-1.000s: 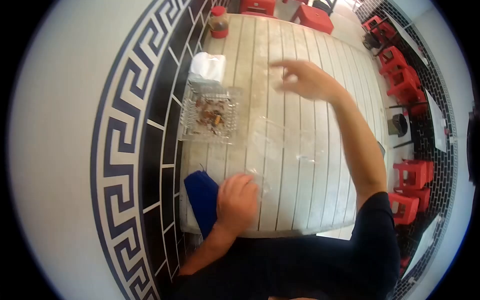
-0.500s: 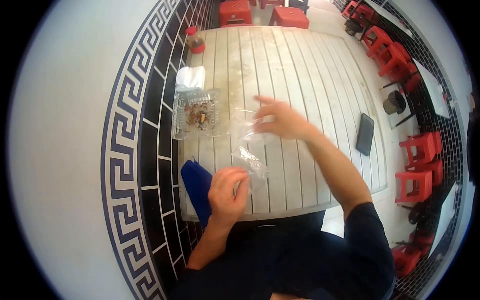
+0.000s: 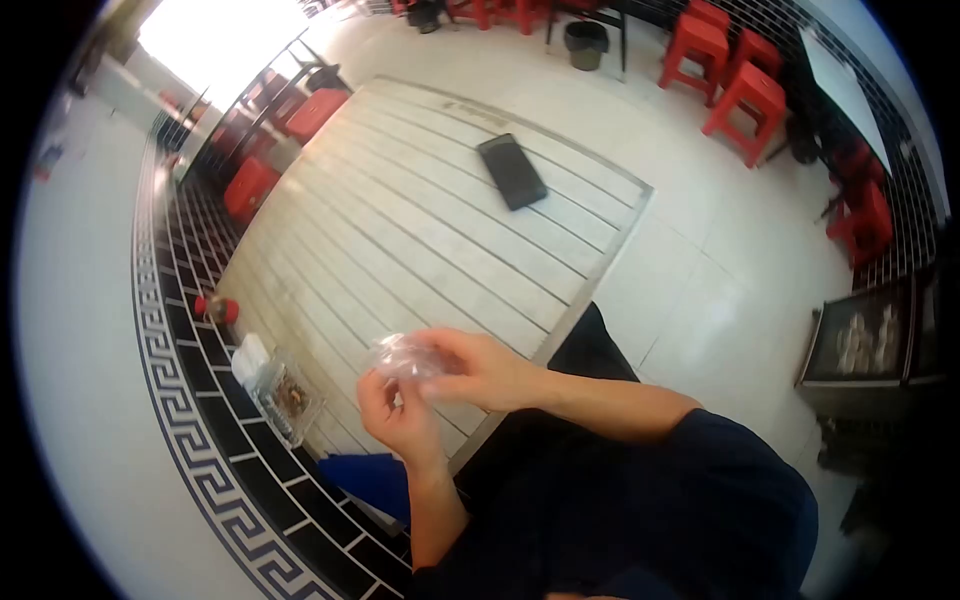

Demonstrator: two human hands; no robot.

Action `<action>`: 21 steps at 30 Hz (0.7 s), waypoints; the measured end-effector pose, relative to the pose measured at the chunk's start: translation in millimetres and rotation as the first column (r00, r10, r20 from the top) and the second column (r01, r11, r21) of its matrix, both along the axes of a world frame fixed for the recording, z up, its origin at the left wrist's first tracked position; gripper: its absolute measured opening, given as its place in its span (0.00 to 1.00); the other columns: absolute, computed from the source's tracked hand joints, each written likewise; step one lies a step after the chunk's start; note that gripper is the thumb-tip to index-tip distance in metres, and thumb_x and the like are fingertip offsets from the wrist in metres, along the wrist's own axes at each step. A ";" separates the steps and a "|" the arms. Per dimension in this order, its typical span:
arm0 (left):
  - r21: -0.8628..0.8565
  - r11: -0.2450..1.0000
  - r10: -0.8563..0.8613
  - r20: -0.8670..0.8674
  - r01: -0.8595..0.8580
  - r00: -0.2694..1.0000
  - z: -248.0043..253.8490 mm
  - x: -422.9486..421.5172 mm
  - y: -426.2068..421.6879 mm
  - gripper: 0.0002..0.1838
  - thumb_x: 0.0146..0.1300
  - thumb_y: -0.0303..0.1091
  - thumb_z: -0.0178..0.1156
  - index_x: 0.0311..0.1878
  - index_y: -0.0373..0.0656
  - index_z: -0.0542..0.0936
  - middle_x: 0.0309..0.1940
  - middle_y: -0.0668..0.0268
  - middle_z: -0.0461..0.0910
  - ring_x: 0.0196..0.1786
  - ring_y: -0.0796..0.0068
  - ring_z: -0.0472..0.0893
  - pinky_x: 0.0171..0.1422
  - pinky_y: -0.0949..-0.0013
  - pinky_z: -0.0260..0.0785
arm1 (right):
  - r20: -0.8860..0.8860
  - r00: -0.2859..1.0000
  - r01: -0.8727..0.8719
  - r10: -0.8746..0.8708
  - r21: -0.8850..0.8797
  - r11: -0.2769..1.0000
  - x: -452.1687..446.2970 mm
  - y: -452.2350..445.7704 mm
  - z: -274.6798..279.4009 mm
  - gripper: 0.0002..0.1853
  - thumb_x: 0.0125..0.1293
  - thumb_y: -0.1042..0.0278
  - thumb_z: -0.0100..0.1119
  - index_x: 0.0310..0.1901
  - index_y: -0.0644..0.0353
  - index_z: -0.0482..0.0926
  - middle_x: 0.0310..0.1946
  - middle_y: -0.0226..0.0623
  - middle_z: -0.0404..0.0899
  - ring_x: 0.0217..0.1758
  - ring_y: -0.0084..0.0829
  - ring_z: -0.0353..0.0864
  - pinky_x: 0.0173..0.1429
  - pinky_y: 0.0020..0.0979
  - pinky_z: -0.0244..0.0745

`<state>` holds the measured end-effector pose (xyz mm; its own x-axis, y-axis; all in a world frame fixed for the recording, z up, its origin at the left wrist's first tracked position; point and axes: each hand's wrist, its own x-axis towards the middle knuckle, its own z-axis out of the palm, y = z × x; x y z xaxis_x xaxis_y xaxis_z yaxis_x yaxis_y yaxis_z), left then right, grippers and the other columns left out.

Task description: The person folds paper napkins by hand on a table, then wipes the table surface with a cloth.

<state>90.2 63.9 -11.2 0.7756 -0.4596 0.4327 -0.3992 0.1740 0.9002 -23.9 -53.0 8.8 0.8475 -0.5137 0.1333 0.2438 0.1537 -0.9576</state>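
Observation:
A crumpled piece of thin clear plastic (image 3: 398, 354) is bunched between my two hands above the near edge of the slatted table (image 3: 400, 220). My left hand (image 3: 398, 418) grips it from below, with thumb and fingers curled together. From the right, my right hand (image 3: 485, 372) closes around the same plastic, so part of it is hidden by the fingers. Whether it is a bag or a glove I cannot tell. To the left of my left hand lies a folded blue cloth-like item (image 3: 365, 482) at the table's edge.
A clear plastic tray (image 3: 290, 398) with scraps sits by the wall, beside white tissues (image 3: 249, 356) and a red-capped jar (image 3: 217, 309). A dark phone (image 3: 512, 171) lies at the table's far side. Red stools (image 3: 745, 105) and a bin (image 3: 586, 45) stand beyond.
My view has turned to the right. My hands have come together, and the plastic that was spread out between them is now bunched up in both.

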 end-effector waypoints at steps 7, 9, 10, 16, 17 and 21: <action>0.360 0.826 -0.506 0.135 0.433 0.852 17.8 -80.0 -73.4 0.12 0.69 0.19 0.68 0.54 0.34 0.86 0.47 0.60 0.88 0.44 0.69 0.88 0.51 0.68 0.81 | -0.117 0.945 0.325 -0.306 0.216 0.921 -138.0 -47.6 -40.7 0.16 0.75 0.76 0.68 0.62 0.64 0.87 0.50 0.32 0.90 0.51 0.21 0.86 0.56 0.26 0.82; 0.342 0.725 -0.580 -0.166 0.598 0.798 23.2 -103.9 -87.1 0.15 0.68 0.20 0.70 0.57 0.33 0.86 0.50 0.55 0.89 0.44 0.66 0.89 0.51 0.68 0.81 | -0.115 0.884 0.467 -0.453 0.222 0.856 -175.8 -60.8 -43.9 0.15 0.74 0.80 0.67 0.60 0.66 0.86 0.49 0.30 0.89 0.53 0.21 0.86 0.58 0.28 0.83; 0.372 0.689 -0.603 -0.184 0.623 0.776 18.1 -108.2 -95.9 0.15 0.68 0.20 0.70 0.57 0.33 0.86 0.50 0.55 0.89 0.44 0.66 0.89 0.51 0.68 0.81 | -0.146 0.831 0.557 -0.537 0.193 0.808 -194.7 -71.3 -51.3 0.14 0.74 0.81 0.66 0.59 0.66 0.86 0.48 0.29 0.88 0.52 0.21 0.86 0.57 0.28 0.83; 0.716 0.631 -0.701 0.360 0.299 0.616 -23.6 -99.1 -159.0 0.27 0.67 0.27 0.73 0.68 0.33 0.81 0.71 0.46 0.79 0.75 0.42 0.76 0.79 0.46 0.69 | -0.350 0.451 0.891 -0.821 0.124 0.437 -289.0 -174.4 -154.6 0.12 0.71 0.77 0.65 0.54 0.66 0.86 0.42 0.31 0.88 0.46 0.23 0.85 0.50 0.29 0.79; 0.734 0.604 -0.726 0.347 0.310 0.593 -31.4 -99.0 -163.7 0.27 0.67 0.27 0.73 0.68 0.33 0.81 0.71 0.46 0.79 0.75 0.42 0.76 0.79 0.46 0.69 | -0.390 0.399 0.912 -0.830 0.073 0.405 -290.7 -194.0 -181.7 0.12 0.71 0.75 0.66 0.53 0.66 0.86 0.41 0.32 0.88 0.44 0.24 0.85 0.50 0.30 0.80; 0.812 0.553 -0.804 0.461 0.187 0.374 -42.3 -100.1 -178.1 0.33 0.72 0.37 0.67 0.75 0.30 0.74 0.78 0.38 0.69 0.81 0.34 0.67 0.85 0.40 0.59 | -0.413 0.317 0.892 -0.854 -0.177 0.416 -256.7 -278.3 -265.5 0.10 0.68 0.73 0.67 0.49 0.64 0.89 0.41 0.39 0.91 0.42 0.29 0.88 0.49 0.33 0.82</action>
<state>-10.0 -114.2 -53.5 -0.1889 -0.9721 0.1393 -0.9345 0.2215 0.2787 -280.6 -331.3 -256.7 -0.1468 -0.9792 -0.1402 -0.0948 0.1550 -0.9834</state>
